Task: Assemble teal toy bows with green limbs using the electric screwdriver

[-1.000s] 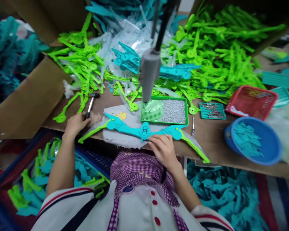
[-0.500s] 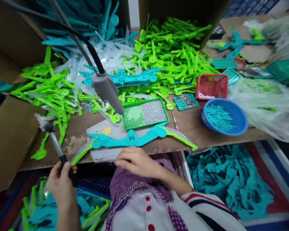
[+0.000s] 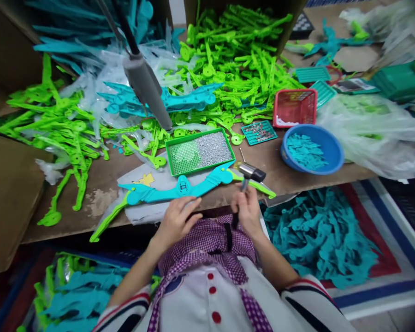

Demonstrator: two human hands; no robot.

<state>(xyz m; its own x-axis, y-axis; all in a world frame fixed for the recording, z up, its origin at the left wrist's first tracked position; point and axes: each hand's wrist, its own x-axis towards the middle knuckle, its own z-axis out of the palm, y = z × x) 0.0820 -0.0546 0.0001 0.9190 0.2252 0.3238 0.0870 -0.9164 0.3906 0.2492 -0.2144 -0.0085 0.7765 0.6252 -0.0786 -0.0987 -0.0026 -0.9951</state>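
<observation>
A bow-shaped plastic toy (image 3: 166, 191), blue in the middle with green arms, lies across the table edge on a grey cloth (image 3: 138, 214). My left hand (image 3: 180, 219) is just below its middle, fingers apart and holding nothing; whether the fingertips touch the toy I cannot tell. My right hand (image 3: 248, 207) is closed round the handle of a hammer (image 3: 251, 172). The hammer's metal head with a black end is over the toy's right green arm. Behind the toy sits a green tray (image 3: 169, 161) partly filled with small silvery pieces.
Piles of green parts (image 3: 242, 69) and blue parts cover the back. A grey power screwdriver (image 3: 147, 87) hangs above the tray. To the right are a blue bowl (image 3: 337, 159), a red basket (image 3: 313, 108) and a small teal tray (image 3: 251, 138). A cardboard box (image 3: 14, 198) stands left.
The hammer has passed from my left hand, at the far left, to my right hand at the toy's right end. My left hand has moved right to below the toy's middle.
</observation>
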